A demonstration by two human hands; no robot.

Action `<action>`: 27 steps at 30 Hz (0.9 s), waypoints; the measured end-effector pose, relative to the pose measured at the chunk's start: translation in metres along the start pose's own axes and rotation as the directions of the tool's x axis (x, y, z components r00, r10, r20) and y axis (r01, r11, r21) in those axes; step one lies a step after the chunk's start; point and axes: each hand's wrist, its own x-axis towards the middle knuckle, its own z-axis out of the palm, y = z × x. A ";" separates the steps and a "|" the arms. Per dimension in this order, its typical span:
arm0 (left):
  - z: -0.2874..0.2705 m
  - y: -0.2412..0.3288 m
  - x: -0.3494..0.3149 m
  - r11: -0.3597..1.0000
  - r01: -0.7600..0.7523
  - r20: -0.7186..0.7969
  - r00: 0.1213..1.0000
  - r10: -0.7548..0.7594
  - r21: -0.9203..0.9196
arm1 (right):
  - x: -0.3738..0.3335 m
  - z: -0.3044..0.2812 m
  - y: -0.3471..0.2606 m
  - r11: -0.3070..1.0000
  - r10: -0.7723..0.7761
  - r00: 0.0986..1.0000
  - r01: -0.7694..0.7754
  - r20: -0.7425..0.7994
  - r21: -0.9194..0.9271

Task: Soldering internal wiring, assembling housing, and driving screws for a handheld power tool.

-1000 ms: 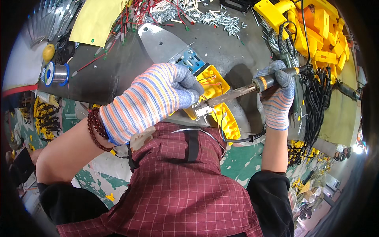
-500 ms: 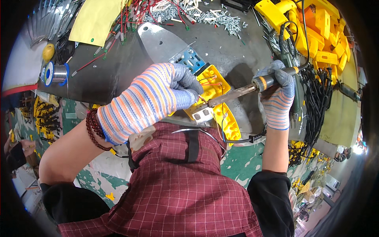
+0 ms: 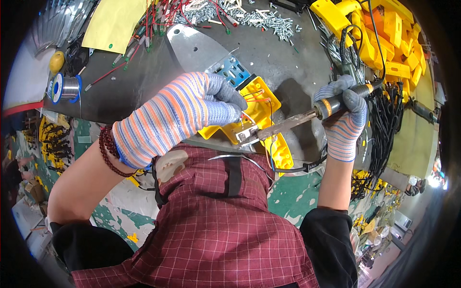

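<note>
The thumb and fingertips of my left hand [image 3: 180, 108] were pinched together on a thin wire [image 3: 248, 117], its end running toward a small white block [image 3: 247, 134]. My right hand [image 3: 343, 105] was closed round the handle of a soldering iron [image 3: 309, 115], its tip right at the block, though I couldn't tell whether they touched. The block sat by an open yellow plastic housing [image 3: 258, 112] at the near edge of the dark worktop [image 3: 144, 86]. Just beyond the housing lay a blue slotted part [image 3: 233, 72] and a silver metal plate [image 3: 194, 41]. Loose screws [image 3: 271, 24] were strewn along the far edge, with a yellow sheet [image 3: 115, 24] toward the far left corner. A spool of solder [image 3: 70, 89] sat by the left edge; yellow plastic pieces [image 3: 391, 43] were heaped at the far right corner, and black cables [image 3: 386, 125] lay bundled along the right edge.
</note>
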 end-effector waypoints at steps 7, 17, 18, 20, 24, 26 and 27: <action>0.002 -0.008 0.001 0.997 -0.013 0.001 1.000 0.013 -0.077 | 0.000 -0.004 0.003 0.999 -0.047 0.998 0.047 -0.042 -0.012; 0.012 -0.010 -0.004 0.998 -0.065 -0.065 0.996 0.064 -0.014 | -0.002 -0.003 0.003 0.998 -0.058 0.997 0.059 -0.050 0.006; 0.012 -0.011 -0.004 0.997 -0.073 -0.071 0.995 0.072 -0.015 | -0.001 -0.004 0.004 0.998 -0.054 0.997 0.054 -0.050 0.012; 0.011 -0.013 -0.001 0.997 -0.078 -0.076 0.994 0.077 -0.018 | 0.001 -0.003 0.006 0.999 -0.047 0.996 0.047 -0.073 0.008; 0.013 -0.012 -0.004 0.996 -0.086 -0.097 0.992 0.086 0.003 | 0.002 -0.007 0.004 0.999 -0.013 0.999 0.015 -0.052 0.052; 0.013 -0.011 -0.005 0.998 -0.069 -0.109 0.992 0.069 0.010 | 0.002 -0.002 0.003 0.997 -0.004 0.998 0.008 -0.059 0.079; 0.013 -0.011 -0.005 0.997 -0.081 -0.105 0.991 0.082 0.010 | 0.001 0.000 0.002 0.995 0.005 0.998 0.002 -0.068 0.104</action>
